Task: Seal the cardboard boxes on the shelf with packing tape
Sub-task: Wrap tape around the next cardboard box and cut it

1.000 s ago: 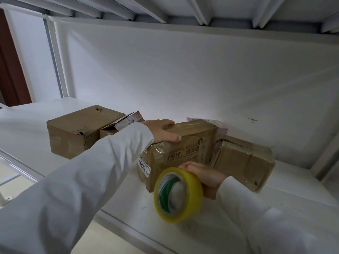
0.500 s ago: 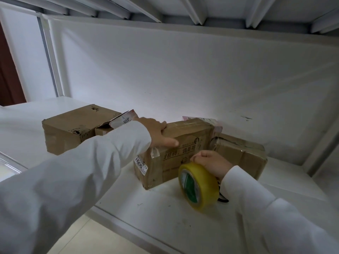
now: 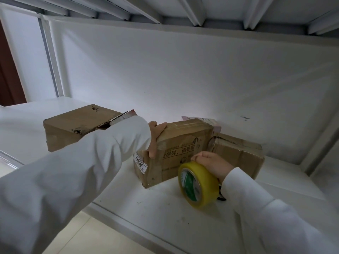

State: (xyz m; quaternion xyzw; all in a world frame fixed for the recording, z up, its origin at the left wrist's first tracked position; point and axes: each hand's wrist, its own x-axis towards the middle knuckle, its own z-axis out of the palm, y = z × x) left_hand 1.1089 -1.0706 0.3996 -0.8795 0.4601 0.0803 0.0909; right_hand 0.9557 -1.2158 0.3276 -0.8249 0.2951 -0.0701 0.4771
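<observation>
On the white metal shelf (image 3: 165, 213), left hand (image 3: 156, 138) grips the middle brown cardboard box (image 3: 179, 149), fingers clamped over its corner; right hand (image 3: 212, 162) fingers curl round the yellow packing-tape roll (image 3: 199, 185).

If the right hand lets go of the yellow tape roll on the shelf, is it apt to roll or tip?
Probably. The tape roll stands on its curved rim on the smooth white shelf, near the front edge, so it could roll off. Only the right hand steadies it from above. It looks thick and wide, so tipping seems less likely.

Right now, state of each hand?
Left hand: gripping the middle brown cardboard box at its corner.
Right hand: holding the yellow packing tape roll.
</observation>
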